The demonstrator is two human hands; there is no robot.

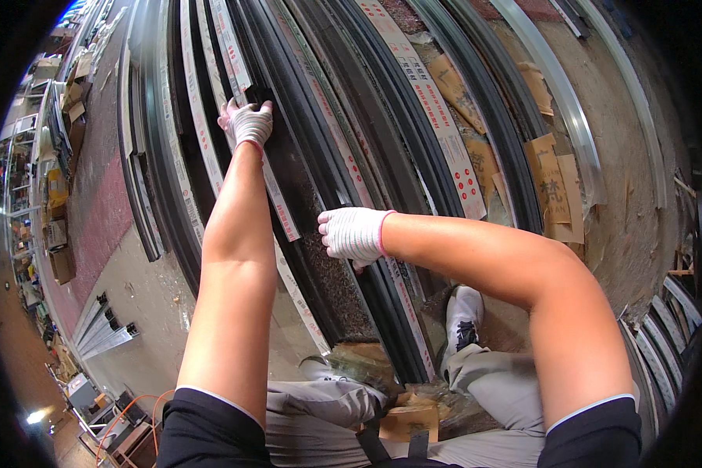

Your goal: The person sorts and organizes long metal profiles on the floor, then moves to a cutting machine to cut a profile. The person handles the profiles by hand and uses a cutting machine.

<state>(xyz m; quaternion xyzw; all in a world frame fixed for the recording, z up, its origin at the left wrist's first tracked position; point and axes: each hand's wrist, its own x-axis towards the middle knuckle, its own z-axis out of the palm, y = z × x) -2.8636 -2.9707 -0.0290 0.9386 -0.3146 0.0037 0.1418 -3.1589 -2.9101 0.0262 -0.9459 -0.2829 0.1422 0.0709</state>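
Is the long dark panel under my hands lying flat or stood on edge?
Lying flat: the dark panel faces up on the stack, left hand gripping its far part, right hand pressing on top.

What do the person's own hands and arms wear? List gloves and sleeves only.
Both the left hand and the right hand wear white knitted gloves with pink-edged cuffs. The forearms are bare, and short black sleeves with a thin white hem cover the upper arms.

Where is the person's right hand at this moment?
In the head view, the right hand lies near the centre, flat on a dark long profile, below and right of the left hand.
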